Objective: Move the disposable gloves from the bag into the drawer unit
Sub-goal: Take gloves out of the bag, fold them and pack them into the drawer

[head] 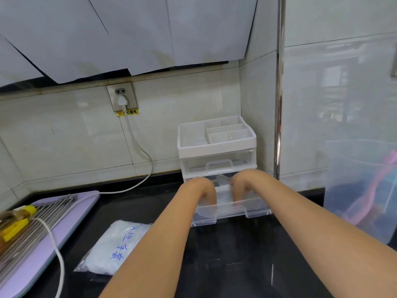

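1. The left grip (203, 189) and right grip (243, 183) both reach down into the pulled-out lower drawer (232, 209) of the drawer unit (217, 145). The fingers bend over the drawer's edge and are hidden by the knuckles, so I cannot tell whether either grip is clenched on anything or only pressing.
2. A crumpled wad of the disposable gloves (224, 193) lies in that drawer between the two grips, touching or nearly touching both.
3. The bag (111, 246) lies flat on the table (236, 254), behind and to the left of the left grip, under the left forearm. It looks full, so most of the task probably remains.
4. Risk: the thin film may cling to the fingers and ride back out as the grips lift. Static or damp skin would cause this.
5. Risk: the wad stands high between the grips. If it is not flattened, it could catch under the upper drawer (218, 163), just beyond the grips, and jam when the lower drawer closes.
6. Risk: the drawer is pulled far out. Downward pressure from both grips near its front could tip it, or tilt the light unit forward.
7. Risk: the left forearm could sweep the bag along the table as it draws back.
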